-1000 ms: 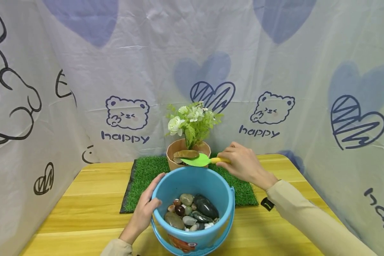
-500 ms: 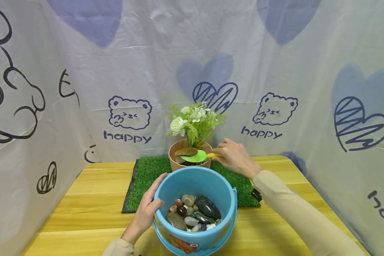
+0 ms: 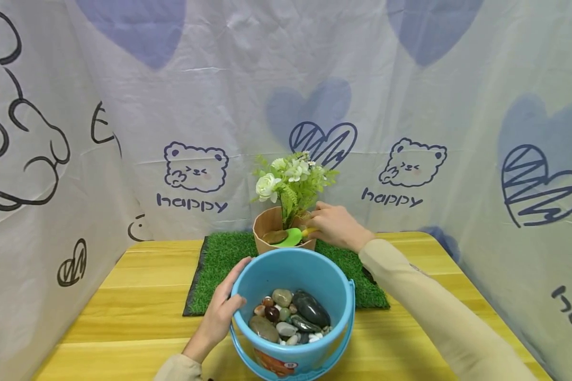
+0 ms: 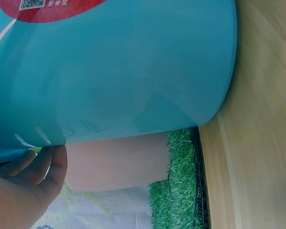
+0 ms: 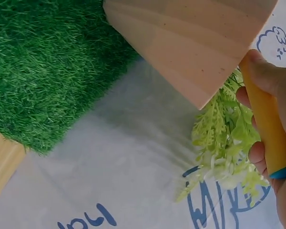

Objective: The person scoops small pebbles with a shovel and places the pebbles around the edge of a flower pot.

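Observation:
A blue bucket (image 3: pixel 286 270) full of assorted stones (image 3: pixel 310 307) stands at the front. My left hand (image 3: pixel 221 304) grips its left rim, thumb over the edge and fingers along the outer wall (image 4: pixel 119 81). In my right hand (image 3: pixel 333 225) is a small garden trowel by its yellow handle (image 5: pixel 267 119). The trowel's green blade (image 3: pixel 293 238) is inside the peach flower pot (image 3: pixel 262 245) behind the bucket. A long brown stone (image 3: pixel 275 237) lies in the pot at the blade's tip. White flowers with green leaves (image 3: pixel 295 177) rise from the pot.
The pot rests on a green turf mat (image 3: pixel 214 270), which lies on a wooden table (image 3: pixel 138 296). Close behind hangs a printed white cloth (image 3: pixel 248 116), with more cloth on both sides. The bucket's handle (image 3: pixel 351 312) hangs down at its front.
My right hand has moved left and forward, tilting the trowel down into the pot. The brown stone has gone from the blade down into the pot. My left hand stays on the bucket.

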Demonstrator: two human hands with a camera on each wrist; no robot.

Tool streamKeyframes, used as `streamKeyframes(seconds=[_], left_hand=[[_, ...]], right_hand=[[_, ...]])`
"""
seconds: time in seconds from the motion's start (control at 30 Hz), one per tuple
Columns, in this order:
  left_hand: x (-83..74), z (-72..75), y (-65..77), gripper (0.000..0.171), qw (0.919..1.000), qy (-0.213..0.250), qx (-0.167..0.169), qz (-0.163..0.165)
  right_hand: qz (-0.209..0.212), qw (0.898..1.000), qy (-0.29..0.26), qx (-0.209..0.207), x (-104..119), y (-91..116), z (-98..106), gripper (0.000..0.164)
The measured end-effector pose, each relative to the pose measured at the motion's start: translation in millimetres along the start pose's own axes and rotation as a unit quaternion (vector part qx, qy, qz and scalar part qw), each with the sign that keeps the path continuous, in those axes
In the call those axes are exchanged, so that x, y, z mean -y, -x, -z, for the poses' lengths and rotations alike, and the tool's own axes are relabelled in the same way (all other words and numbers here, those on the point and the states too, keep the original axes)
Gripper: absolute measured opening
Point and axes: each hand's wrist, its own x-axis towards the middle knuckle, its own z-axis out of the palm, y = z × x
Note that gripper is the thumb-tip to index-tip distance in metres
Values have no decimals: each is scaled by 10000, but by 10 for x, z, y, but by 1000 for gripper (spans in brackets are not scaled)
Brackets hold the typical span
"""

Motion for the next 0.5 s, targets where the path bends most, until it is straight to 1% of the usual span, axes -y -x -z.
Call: streamKeyframes(seconds=[0.1,0.23,0.33,0.5], left_hand=[[5,-4,0,75,10000,6,-8,8],[10,-14,3,75,10000,2,-9,48],[7,-17,5,75,10000,9,-31,72],[3,-10,-4,75,10000,29,-31,45]], right_hand=[[-122,9996,87,228,14,-57,6,17],[-423,9985,15,356,37,-81,13,19],[-559,9979,68,323,73,-89,35,18],[-541,9980,285,149,155,-127,113,13]])
